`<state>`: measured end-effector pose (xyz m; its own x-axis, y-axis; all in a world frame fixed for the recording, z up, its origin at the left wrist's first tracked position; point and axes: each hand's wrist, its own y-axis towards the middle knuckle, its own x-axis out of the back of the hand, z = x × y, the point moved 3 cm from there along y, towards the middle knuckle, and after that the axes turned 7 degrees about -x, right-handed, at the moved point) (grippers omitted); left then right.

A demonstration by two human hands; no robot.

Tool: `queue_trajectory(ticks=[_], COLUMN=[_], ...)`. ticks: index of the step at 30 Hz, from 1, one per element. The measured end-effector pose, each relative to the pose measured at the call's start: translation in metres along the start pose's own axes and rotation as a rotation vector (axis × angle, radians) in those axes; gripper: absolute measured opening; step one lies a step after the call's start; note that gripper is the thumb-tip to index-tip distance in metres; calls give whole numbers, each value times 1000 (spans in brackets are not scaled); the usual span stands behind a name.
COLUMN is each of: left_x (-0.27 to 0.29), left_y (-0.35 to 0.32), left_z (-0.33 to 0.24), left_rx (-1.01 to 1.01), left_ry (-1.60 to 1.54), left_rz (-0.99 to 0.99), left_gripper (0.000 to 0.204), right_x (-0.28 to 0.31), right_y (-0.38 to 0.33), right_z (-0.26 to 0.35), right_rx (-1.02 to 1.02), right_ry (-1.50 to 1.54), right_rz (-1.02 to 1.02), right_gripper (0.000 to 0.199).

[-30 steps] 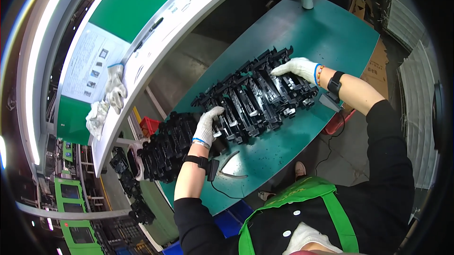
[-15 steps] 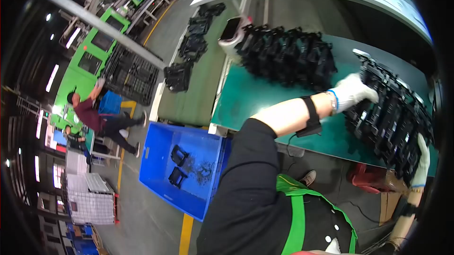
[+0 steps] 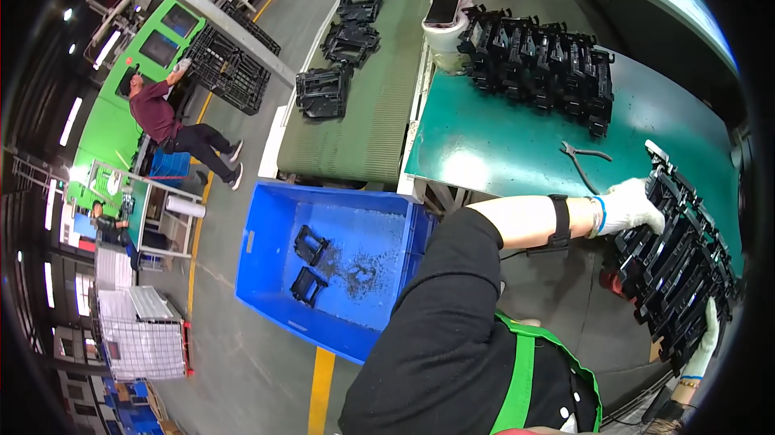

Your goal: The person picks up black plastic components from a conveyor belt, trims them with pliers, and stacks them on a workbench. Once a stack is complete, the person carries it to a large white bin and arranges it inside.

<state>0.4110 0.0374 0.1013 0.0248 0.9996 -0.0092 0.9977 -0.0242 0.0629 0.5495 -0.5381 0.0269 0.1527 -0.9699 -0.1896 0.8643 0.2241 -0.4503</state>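
Between my two white-gloved hands is a row of black plastic frames, packed side by side. My left hand is closed on the row's left side, near its far end. Against the opposite side, closer to me, my right hand presses with its fingers along the end frame. The row reaches out past the near edge of the green table. Left of it on the table lies a pair of pliers with open handles. A second row of black frames stands farther back.
A phone rests on a white roll beside the back row. On the left, a conveyor belt carries several black frames. Below it, a blue bin holds two black pieces and dark scraps. A person stands by green machines.
Both hands have moved toward me with the row, which now hangs over the table's near edge. The pliers have come into sight. The view has shifted, and the person at the left has turned.
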Motion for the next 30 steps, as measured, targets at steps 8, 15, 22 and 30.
queue_trajectory(ticks=[8, 15, 22, 30], left_x=[-98, -264, -463, -666], left_y=[-64, -142, -274, -432], left_z=[-15, 33, 71, 32], left_rx=[86, 368, 418, 422], left_ry=[34, -100, -21, -41], left_rz=[396, 769, 1200, 1648], left_gripper=[42, 43, 47, 46], right_x=[-170, -132, -90, -71], right_y=[-263, -444, -698, -867], right_z=[-73, -144, -292, -414], right_rx=[34, 139, -130, -119], right_ry=[279, 417, 515, 593], right_rz=[-281, -606, -1239, -1595], right_gripper=[41, 22, 30, 38])
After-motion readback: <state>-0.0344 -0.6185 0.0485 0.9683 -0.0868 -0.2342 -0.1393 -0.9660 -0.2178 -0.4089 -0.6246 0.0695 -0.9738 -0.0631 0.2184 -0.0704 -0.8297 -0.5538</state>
